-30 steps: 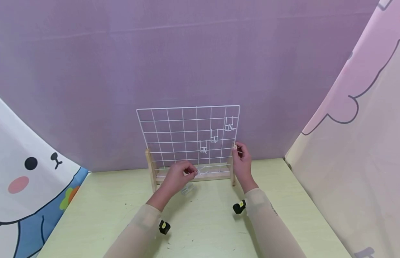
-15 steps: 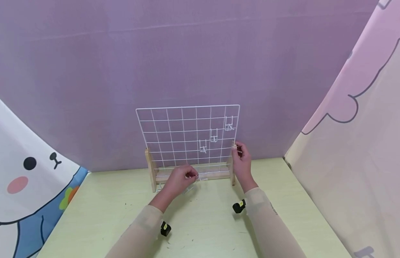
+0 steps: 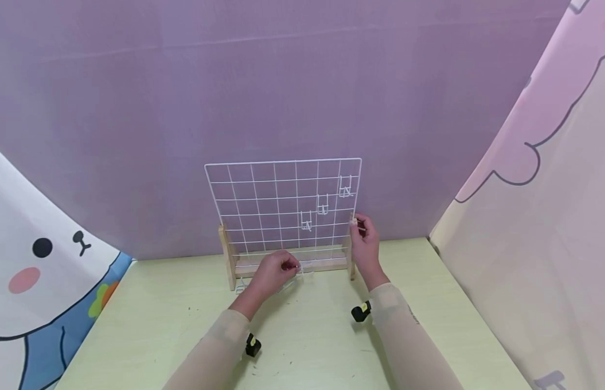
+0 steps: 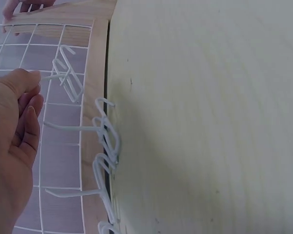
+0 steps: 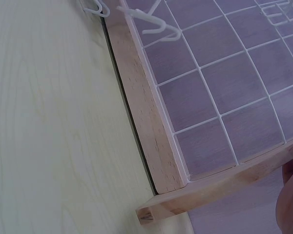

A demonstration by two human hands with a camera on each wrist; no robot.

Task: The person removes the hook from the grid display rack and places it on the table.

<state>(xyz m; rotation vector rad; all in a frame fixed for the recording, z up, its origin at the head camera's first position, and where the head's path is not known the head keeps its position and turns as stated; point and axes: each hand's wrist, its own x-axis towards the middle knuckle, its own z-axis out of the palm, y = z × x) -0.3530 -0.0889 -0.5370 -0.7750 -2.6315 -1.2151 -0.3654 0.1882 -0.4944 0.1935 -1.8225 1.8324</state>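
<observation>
A white wire grid panel (image 3: 283, 161) stands in a wooden stand (image 3: 227, 257) on the table. My left hand (image 3: 272, 273) pinches the prong of a white wire hook (image 4: 68, 83) between thumb and forefinger. This hook overlaps the lowest grid squares in the left wrist view. With curled fingers, my right hand (image 3: 365, 246) grips the stand's right side post (image 5: 219, 187) near its top. Three similar hooks hang on the right half of the grid, stepping down leftward: an upper hook (image 3: 345, 190), a middle hook (image 3: 323, 208) and a lower hook (image 3: 306, 223).
Loose white hooks (image 4: 106, 131) lie by the stand's bottom bar (image 4: 93, 141), partly behind my left hand in the head view. A purple cloth backdrop (image 3: 283, 81) rises behind the pale wooden table (image 3: 312, 336). Patterned cloths flank both sides.
My left hand has lowered slightly with the hook, from in front of the bottom grid wires toward the stand's bottom bar. My right hand stays on the post.
</observation>
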